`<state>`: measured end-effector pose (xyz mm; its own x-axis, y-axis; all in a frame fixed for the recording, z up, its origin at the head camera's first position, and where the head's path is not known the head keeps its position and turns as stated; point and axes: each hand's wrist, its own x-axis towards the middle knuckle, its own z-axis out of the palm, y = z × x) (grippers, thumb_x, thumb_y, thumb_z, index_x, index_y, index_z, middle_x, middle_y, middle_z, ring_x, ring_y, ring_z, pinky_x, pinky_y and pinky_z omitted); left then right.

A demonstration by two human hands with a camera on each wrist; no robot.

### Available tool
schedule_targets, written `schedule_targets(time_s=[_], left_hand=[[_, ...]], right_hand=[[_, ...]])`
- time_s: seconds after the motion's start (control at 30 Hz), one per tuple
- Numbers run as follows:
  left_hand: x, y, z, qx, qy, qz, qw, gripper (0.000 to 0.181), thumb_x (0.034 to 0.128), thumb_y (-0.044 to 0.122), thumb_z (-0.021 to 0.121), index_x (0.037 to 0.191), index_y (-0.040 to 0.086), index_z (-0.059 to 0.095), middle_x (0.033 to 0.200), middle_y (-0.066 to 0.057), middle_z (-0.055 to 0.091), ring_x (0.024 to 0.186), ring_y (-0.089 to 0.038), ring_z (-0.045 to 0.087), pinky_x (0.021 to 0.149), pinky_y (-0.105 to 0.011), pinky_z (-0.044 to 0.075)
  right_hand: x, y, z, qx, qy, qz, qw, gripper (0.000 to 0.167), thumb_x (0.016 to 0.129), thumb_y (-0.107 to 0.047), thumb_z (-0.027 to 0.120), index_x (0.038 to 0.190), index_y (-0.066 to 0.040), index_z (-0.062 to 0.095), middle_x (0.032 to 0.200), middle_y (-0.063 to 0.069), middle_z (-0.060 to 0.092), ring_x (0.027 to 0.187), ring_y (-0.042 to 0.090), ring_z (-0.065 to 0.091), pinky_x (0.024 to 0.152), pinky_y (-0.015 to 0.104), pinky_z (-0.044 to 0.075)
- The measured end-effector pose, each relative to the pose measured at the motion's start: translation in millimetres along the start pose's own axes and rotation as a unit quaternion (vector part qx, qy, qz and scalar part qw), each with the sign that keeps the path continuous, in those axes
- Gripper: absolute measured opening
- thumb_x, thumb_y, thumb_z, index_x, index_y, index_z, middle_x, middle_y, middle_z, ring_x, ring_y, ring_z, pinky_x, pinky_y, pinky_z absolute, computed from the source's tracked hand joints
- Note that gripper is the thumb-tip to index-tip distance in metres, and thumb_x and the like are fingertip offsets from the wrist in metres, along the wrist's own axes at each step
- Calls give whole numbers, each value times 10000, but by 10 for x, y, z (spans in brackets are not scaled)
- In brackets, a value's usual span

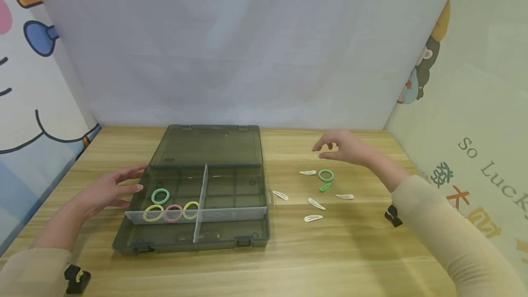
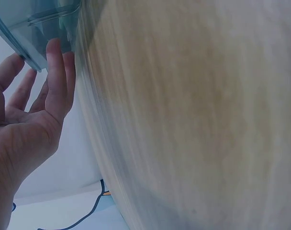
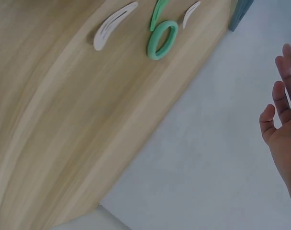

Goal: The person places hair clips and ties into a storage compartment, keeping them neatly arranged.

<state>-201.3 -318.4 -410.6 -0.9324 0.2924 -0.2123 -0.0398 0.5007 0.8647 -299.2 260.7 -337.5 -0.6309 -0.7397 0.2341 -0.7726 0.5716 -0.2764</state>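
My left hand (image 1: 109,191) rests its fingers against the left side of a dark see-through compartment box (image 1: 231,242) with its lid (image 1: 214,145) laid back. In the left wrist view the fingertips touch the box's edge. Inside the back-left compartment are a green hair tie (image 1: 160,190), a yellow one (image 1: 147,218), a pink one (image 1: 173,219) and another yellow hair tie (image 1: 185,217). My right hand (image 1: 344,147) hovers above the table, loosely bent and holding nothing. Nearest to it lie a white snap hair clip (image 1: 308,173), a green hair tie (image 1: 326,170) and a green snap clip (image 1: 325,187).
More white snap clips lie on the wooden table (image 1: 297,260), among them one close to the box's right side (image 1: 280,195) and one farther right (image 1: 344,196). A pale backdrop (image 1: 247,58) stands behind; printed panels (image 1: 474,127) flank the table.
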Motion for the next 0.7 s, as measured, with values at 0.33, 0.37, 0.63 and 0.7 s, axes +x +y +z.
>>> schedule_targets(time_s=[0.33, 0.37, 0.63, 0.7], left_hand=[[3, 3, -8, 9, 28, 9, 10000, 744, 950, 277, 575, 1517, 72, 139, 1501, -333, 131, 1285, -536, 298, 791, -455, 533], [3, 2, -9, 9, 31, 14, 10000, 745, 950, 280, 576, 1517, 73, 140, 1500, -333, 132, 1283, -535, 301, 790, -455, 534], [-2, 12, -6, 59, 15, 4, 10000, 745, 951, 280, 574, 1521, 88, 134, 1502, -332, 130, 1278, -531, 318, 792, -452, 534], [-4, 20, -3, 55, 23, -5, 10000, 743, 952, 277, 572, 1521, 87, 133, 1502, -331, 131, 1280, -530, 315, 793, -450, 534]], right_hand=[[-159, 264, 276, 338, 30, 505, 9981, 172, 820, -90, 730, 991, -104, 719, 968, 42, 699, 774, 208, 552, 684, 372, 458], [-174, 286, 301, 340, 17, 602, 9976, 177, 816, -92, 735, 992, -100, 719, 966, 35, 698, 767, 189, 543, 678, 356, 450], [-277, 458, 468, 438, -4, 1058, 9934, 162, 823, -79, 724, 983, -55, 723, 946, 54, 705, 742, 134, 511, 658, 281, 430], [-302, 502, 500, 463, 8, 1113, 9927, 152, 825, -75, 720, 975, -50, 723, 943, 54, 706, 737, 130, 513, 657, 271, 433]])
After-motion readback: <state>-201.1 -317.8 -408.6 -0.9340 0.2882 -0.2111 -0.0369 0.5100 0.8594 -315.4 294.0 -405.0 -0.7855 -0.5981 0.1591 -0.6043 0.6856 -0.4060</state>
